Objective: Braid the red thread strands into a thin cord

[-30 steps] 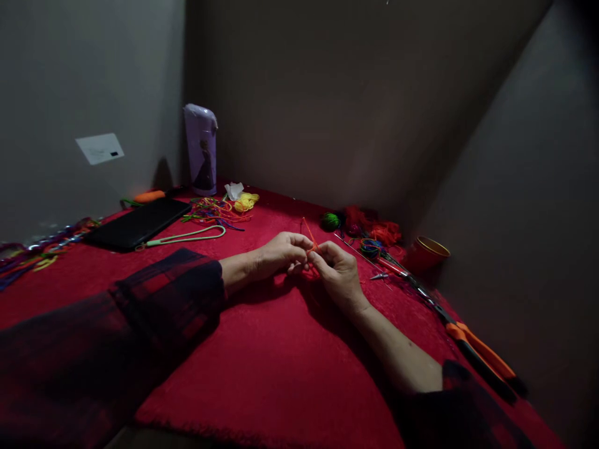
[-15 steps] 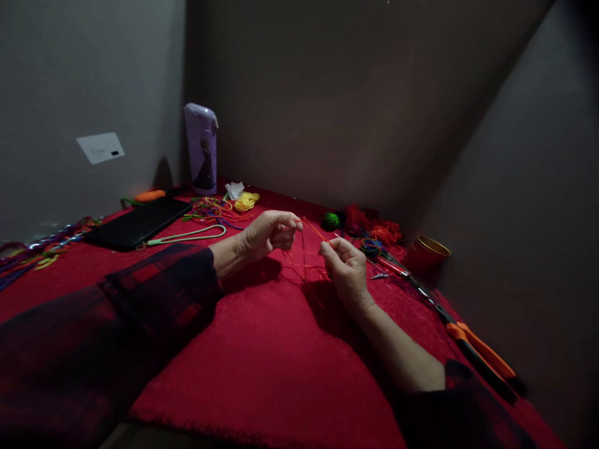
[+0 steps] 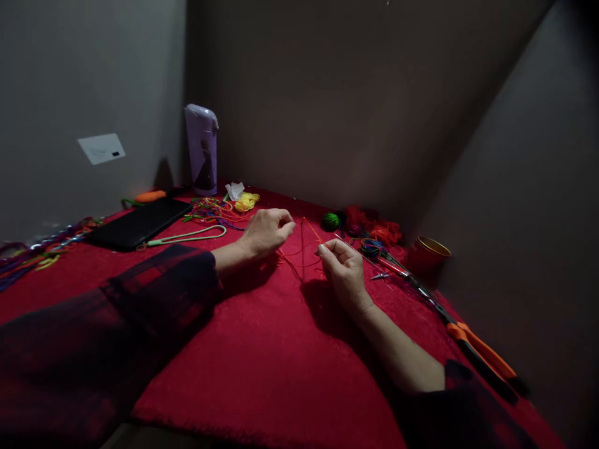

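Note:
My right hand [image 3: 345, 271] pinches an orange thread [image 3: 312, 229] between thumb and fingertips, above the red cloth. From that pinch the thread rises up and left to a thin upright end near the middle. My left hand [image 3: 267, 234] is closed, knuckles up and fingers curled in. A strand of the same thread comes out beneath it and trails over the cloth; the exact grip of its fingers is hidden. The hands are a short gap apart, with loose orange strands lying between and below them.
Left: a black phone [image 3: 140, 223] with a green strap [image 3: 187, 236], coloured threads [image 3: 210, 207], yellow yarn [image 3: 246, 201], a purple case [image 3: 202, 149]. Right: a green ball [image 3: 331, 221], red yarn [image 3: 386, 233], a red cup [image 3: 427, 254], orange-handled scissors [image 3: 484, 355]. Walls stand close around.
My left hand has turned knuckles up and moved slightly left, off the upright thread end. My right hand has barely moved and keeps its pinch.

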`<state>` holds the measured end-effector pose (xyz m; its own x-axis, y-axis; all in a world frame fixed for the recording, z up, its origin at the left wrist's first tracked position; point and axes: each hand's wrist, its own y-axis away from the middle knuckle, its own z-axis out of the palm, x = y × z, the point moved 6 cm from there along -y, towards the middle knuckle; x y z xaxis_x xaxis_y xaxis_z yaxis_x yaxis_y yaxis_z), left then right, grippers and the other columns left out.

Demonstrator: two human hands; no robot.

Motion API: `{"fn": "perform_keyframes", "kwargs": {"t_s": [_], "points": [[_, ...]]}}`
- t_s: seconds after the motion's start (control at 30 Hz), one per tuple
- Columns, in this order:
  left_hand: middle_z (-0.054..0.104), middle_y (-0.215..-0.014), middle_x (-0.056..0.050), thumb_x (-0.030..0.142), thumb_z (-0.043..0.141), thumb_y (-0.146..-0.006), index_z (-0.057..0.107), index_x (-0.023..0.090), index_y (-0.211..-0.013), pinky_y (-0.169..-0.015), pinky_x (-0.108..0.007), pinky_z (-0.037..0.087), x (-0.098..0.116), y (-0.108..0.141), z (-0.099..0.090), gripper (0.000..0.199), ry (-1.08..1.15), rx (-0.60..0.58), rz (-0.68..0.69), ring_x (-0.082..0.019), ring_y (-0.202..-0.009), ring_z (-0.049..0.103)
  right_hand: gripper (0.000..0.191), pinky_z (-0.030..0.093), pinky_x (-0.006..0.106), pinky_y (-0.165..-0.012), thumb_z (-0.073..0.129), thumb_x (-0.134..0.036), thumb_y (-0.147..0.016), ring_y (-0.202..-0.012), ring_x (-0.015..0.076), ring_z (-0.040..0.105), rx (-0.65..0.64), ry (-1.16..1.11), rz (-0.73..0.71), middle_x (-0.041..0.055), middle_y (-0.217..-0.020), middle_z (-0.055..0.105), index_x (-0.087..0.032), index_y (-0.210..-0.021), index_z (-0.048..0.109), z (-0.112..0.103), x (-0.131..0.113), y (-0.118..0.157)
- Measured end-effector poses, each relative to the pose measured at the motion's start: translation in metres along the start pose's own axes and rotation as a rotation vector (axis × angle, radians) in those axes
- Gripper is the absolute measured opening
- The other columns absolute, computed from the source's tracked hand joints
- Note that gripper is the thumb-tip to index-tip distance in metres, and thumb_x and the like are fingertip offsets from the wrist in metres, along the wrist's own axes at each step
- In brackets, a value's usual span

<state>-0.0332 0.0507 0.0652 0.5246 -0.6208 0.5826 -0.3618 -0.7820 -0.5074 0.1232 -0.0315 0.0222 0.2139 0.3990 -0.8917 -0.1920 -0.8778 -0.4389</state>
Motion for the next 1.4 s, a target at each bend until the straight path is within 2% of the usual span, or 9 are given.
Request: {"fn": "perform_keyframes", "kwargs": {"t_s": [0.13, 0.2, 0.27, 0.33, 0.43, 0.7, 0.93, 1.17, 1.4], "points": [[0.045, -0.046, 0.005, 0.021, 0.052, -0.086, 0.061, 0.013, -0.071, -0.047, -0.021, 0.03, 0.014, 0.016, 0.027, 0.019, 0.492, -0.256, -0.285, -0.006, -0.04, 0.037, 0.024, 0.025, 0.024, -0.046, 0.062, -0.04, -0.08, -0.047, 0.0072, 0.032, -0.06, 0.016, 0.014, -0.0068, -0.053, 0.041, -0.019, -0.07, 0.056, 0.005, -0.001, 0.0], [0.045, -0.044, 0.005, 0.021, 0.047, -0.091, 0.055, 0.015, -0.071, -0.04, -0.021, 0.024, 0.017, 0.026, 0.039, 0.022, 0.651, -0.385, -0.414, -0.005, -0.033, 0.032, 0.023, 0.025, 0.025, -0.047, 0.062, -0.039, -0.08, -0.048, 0.007, 0.031, -0.096, 0.032, 0.019, -0.007, -0.053, 0.041, -0.019, -0.071, 0.057, 0.008, 0.0, 0.0], [0.045, -0.045, 0.005, 0.023, 0.046, -0.093, 0.048, 0.017, -0.067, -0.036, -0.021, 0.018, 0.018, 0.032, 0.045, 0.027, 0.762, -0.438, -0.46, -0.005, -0.03, 0.029, 0.022, 0.024, 0.025, -0.048, 0.062, -0.037, -0.081, -0.049, 0.007, 0.031, -0.124, 0.07, 0.018, -0.007, -0.054, 0.04, -0.019, -0.071, 0.057, 0.009, 0.003, 0.0], [0.034, -0.041, 0.008, 0.022, 0.046, -0.093, 0.044, 0.018, -0.063, -0.035, -0.02, 0.013, 0.016, 0.035, 0.051, 0.03, 0.858, -0.501, -0.499, -0.004, -0.029, 0.023, 0.023, 0.024, 0.025, -0.05, 0.062, -0.037, -0.081, -0.051, 0.0071, 0.032, -0.143, 0.11, 0.009, -0.0065, -0.056, 0.041, -0.018, -0.07, 0.055, 0.01, 0.005, 0.0], [0.025, -0.042, 0.01, 0.016, 0.05, -0.089, 0.048, 0.017, -0.065, -0.037, -0.019, 0.009, 0.012, 0.036, 0.054, 0.024, 0.96, -0.565, -0.553, -0.002, -0.031, 0.017, 0.025, 0.026, 0.025, -0.052, 0.061, -0.038, -0.082, -0.054, 0.0078, 0.033, -0.166, 0.14, 0.001, -0.0056, -0.059, 0.041, -0.018, -0.069, 0.054, 0.011, 0.009, 0.001], [0.028, -0.04, 0.01, 0.008, 0.06, -0.077, 0.061, 0.013, -0.073, -0.037, -0.019, 0.008, 0.007, 0.031, 0.048, 0.007, 1.001, -0.488, -0.599, -0.001, -0.032, 0.017, 0.026, 0.022, 0.026, -0.051, 0.061, -0.04, -0.081, -0.052, 0.0083, 0.03, -0.14, 0.187, 0.034, -0.0063, -0.055, 0.037, -0.019, -0.067, 0.053, 0.008, 0.011, 0.0], [0.03, -0.039, 0.01, 0.005, 0.059, -0.075, 0.062, 0.012, -0.074, -0.037, -0.019, 0.008, 0.006, 0.029, 0.047, 0.008, 0.985, -0.481, -0.577, -0.001, -0.032, 0.019, 0.024, 0.024, 0.025, -0.05, 0.057, -0.039, -0.083, -0.05, 0.0088, 0.031, -0.158, 0.139, 0.058, -0.0061, -0.053, 0.038, -0.019, -0.07, 0.059, 0.007, 0.01, 0.0], [0.034, -0.039, 0.01, 0.012, 0.068, -0.076, 0.064, 0.014, -0.081, -0.037, -0.019, 0.009, -0.001, 0.028, 0.048, 0.007, 0.988, -0.464, -0.531, -0.001, -0.032, 0.021, 0.031, 0.026, 0.025, -0.049, 0.05, -0.042, -0.085, -0.048, 0.0098, 0.033, -0.196, 0.169, 0.076, -0.0049, -0.05, 0.04, -0.018, -0.07, 0.063, 0.009, 0.016, -0.002], [0.045, -0.04, 0.007, 0.015, 0.073, -0.074, 0.067, 0.013, -0.085, -0.037, -0.02, 0.011, -0.006, 0.03, 0.053, 0.012, 0.975, -0.447, -0.546, -0.002, -0.032, 0.026, 0.032, 0.026, 0.024, -0.048, 0.052, -0.044, -0.085, -0.05, 0.0096, 0.033, -0.235, 0.214, 0.08, -0.0043, -0.054, 0.041, -0.02, -0.065, 0.056, 0.013, 0.019, -0.002]]}}
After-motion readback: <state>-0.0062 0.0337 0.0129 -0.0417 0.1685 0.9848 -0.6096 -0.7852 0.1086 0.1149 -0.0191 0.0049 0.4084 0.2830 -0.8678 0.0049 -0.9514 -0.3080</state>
